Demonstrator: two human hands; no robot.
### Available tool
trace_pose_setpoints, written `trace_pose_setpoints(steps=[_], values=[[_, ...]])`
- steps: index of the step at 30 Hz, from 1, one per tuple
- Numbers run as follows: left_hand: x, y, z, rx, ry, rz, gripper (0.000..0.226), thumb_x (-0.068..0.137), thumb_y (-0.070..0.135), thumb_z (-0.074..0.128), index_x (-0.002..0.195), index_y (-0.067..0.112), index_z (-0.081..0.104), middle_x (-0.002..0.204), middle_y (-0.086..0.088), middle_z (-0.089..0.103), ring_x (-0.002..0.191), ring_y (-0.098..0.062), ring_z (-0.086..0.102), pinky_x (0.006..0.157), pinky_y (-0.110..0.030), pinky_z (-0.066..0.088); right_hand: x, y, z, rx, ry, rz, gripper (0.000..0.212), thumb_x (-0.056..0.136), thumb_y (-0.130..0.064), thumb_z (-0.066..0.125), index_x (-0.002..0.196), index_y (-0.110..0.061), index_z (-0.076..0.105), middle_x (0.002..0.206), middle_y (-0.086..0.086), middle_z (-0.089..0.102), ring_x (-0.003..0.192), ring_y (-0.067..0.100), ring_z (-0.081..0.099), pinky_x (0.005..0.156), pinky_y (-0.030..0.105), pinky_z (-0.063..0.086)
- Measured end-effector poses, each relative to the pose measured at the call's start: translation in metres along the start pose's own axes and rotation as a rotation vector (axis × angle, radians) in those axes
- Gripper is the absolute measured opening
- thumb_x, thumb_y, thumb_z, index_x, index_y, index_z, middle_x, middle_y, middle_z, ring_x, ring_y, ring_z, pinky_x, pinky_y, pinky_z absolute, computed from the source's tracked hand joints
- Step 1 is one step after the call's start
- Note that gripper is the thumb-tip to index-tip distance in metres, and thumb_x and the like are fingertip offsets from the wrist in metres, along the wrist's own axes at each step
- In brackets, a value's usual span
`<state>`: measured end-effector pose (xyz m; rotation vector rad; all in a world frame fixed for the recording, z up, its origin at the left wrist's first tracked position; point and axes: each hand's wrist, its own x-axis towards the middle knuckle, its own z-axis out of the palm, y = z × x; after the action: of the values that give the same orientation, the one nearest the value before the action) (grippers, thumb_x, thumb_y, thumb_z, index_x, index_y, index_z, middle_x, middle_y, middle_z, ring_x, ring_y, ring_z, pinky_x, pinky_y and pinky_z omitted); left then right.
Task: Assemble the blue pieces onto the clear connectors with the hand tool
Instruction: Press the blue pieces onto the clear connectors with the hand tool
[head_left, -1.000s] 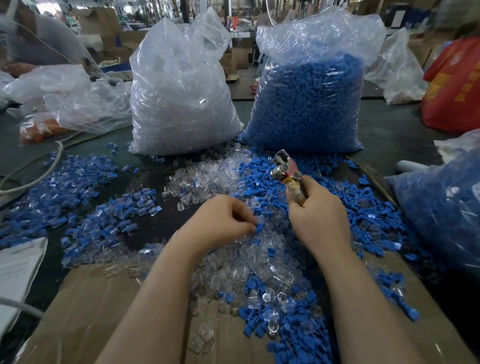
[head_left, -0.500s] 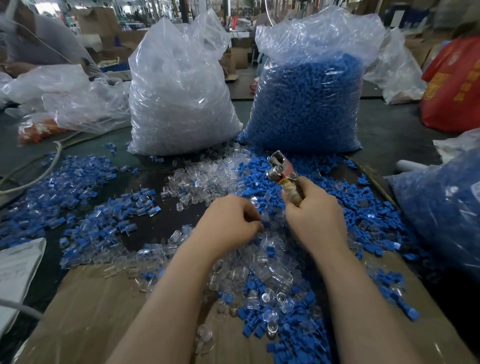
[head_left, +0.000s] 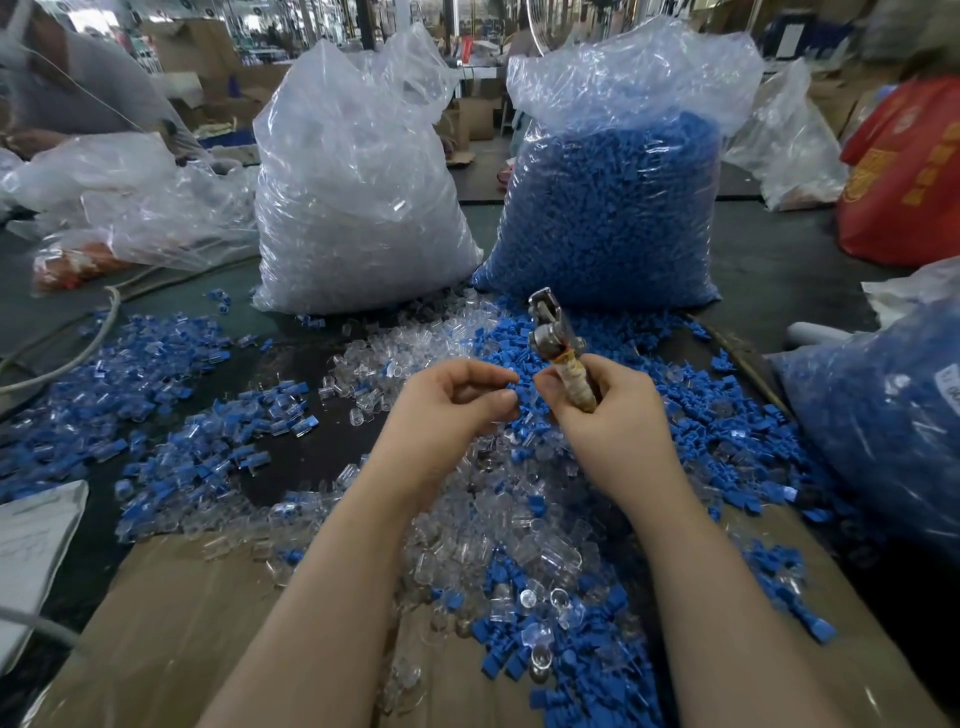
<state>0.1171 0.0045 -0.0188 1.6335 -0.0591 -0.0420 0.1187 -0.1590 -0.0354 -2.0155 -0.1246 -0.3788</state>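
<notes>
Two hands are working raised above the mixed pile (head_left: 519, 545), hemmed by the clear bag (head_left: 358, 197), the blue bag (head_left: 613, 218) and a side bag (head_left: 883, 426); bare counter (head_left: 311, 452) is lying open at left. Since the earlier frame both hands have lifted. The right hand (head_left: 618, 421) is gripping the tool (head_left: 563, 353), long axis upright, head pointing away. The left hand (head_left: 452, 400) is pinching a blue piece (head_left: 522, 395) beside it.

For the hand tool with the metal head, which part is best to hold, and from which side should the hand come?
Grip the hand tool by its wrapped handle, below the metal head, coming from its right side and from below. The tool stands nearly upright, head tilted away, so the working end stays free. The right hand holds it just so, fingers curled round the handle.
</notes>
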Motion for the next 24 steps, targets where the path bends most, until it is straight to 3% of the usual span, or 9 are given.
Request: trace_pose_setpoints(steps=[5,10,14,16,18,20,24], values=[[0.0,0.0,0.002,-0.023,-0.004,0.07,0.016,0.084,0.002,0.072,0.086,0.018,0.073,0.068,0.008,0.072,0.063,0.001,0.063,0.057,-0.009,0.046,-0.001,-0.006,0.001,0.068,-0.036,0.015,0.012,0.087,-0.032,0.071,0.08,-0.024,0.067,0.072,0.001,0.068,0.074,0.026,0.066,0.071,0.051,0.055],[0.0,0.0,0.002,-0.007,-0.009,0.1,0.016,0.084,0.0,0.07,0.089,0.015,0.073,0.069,0.007,0.073,0.064,0.001,0.065,0.058,-0.008,0.046,-0.001,-0.01,0.002,0.191,-0.058,0.057,0.014,0.087,-0.016,0.073,0.08,-0.028,0.069,0.078,0.0,0.072,0.08,0.02,0.069,0.08,0.042,0.058],[0.001,-0.001,0.001,0.046,0.0,0.112,0.015,0.084,0.003,0.072,0.092,0.016,0.073,0.08,0.003,0.075,0.073,-0.003,0.068,0.065,-0.013,0.049,-0.001,-0.009,0.002,0.226,-0.065,0.058,0.017,0.085,-0.011,0.074,0.08,-0.026,0.069,0.078,-0.002,0.071,0.077,0.018,0.067,0.073,0.031,0.056],[0.003,-0.005,0.001,0.182,0.039,0.098,0.013,0.085,0.009,0.073,0.092,0.019,0.071,0.08,0.002,0.072,0.073,-0.008,0.065,0.068,-0.022,0.053,0.0,-0.007,0.004,0.218,-0.05,0.051,0.019,0.086,-0.009,0.072,0.08,-0.027,0.068,0.076,-0.007,0.07,0.07,0.012,0.064,0.065,0.024,0.055],[0.004,-0.01,0.001,0.487,0.104,0.091,0.011,0.087,0.016,0.071,0.087,0.026,0.066,0.075,0.007,0.066,0.067,-0.009,0.06,0.068,-0.027,0.051,0.0,-0.005,0.006,0.208,-0.035,0.042,0.021,0.088,-0.01,0.07,0.079,-0.029,0.068,0.069,-0.015,0.067,0.059,0.001,0.057,0.055,0.014,0.046],[0.003,-0.013,0.003,0.726,0.106,0.062,0.012,0.088,0.02,0.068,0.083,0.03,0.064,0.073,0.012,0.064,0.068,-0.007,0.061,0.067,-0.025,0.052,0.001,-0.003,0.006,0.191,-0.03,0.036,0.023,0.089,-0.01,0.068,0.078,-0.03,0.067,0.062,-0.021,0.062,0.051,-0.004,0.051,0.05,0.009,0.038],[0.003,-0.012,0.007,0.9,0.038,0.051,0.011,0.087,0.024,0.069,0.089,0.034,0.071,0.075,0.018,0.06,0.072,-0.004,0.057,0.066,-0.023,0.043,0.001,-0.001,0.007,0.17,-0.018,0.023,0.023,0.09,-0.01,0.066,0.08,-0.031,0.067,0.06,-0.025,0.06,0.05,-0.005,0.051,0.049,0.008,0.036]])
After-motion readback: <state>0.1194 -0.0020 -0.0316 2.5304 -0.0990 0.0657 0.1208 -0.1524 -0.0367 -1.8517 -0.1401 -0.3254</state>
